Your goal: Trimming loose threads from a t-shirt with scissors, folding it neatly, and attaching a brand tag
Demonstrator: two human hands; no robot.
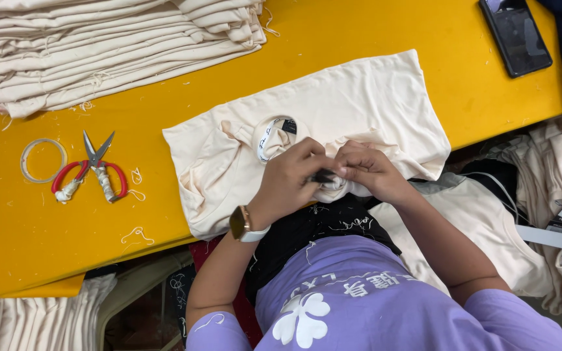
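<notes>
Hands meet at the near edge of a cream shirt (333, 110) that lies flat on the yellow desk (164, 97). The left hand (287, 182) has its fingers (307, 159) curled tight around a small dark tool (323, 175). What kind of tool it is cannot be told. The right hand (369, 170) has its fingers (352, 162) pinched shut on a bunched bit of the shirt's cloth, and it touches the left hand. The dark tool sits right between the two hands.

Just past the fingers is the round neck hole of the shirt, with a small dark label (289, 125) inside it. A watch (242, 224) with a white band is on the left wrist.

Far off to the left of the fingers lie red scissors (92, 172) with wrapped handles, and a clear tape ring (42, 159) just beside them. Little thread bits are scattered there too. A tall stack of folded cream cloth (99, 45) sits at the far left. A black phone (515, 32) lies far off to the right, at the far corner.
</notes>
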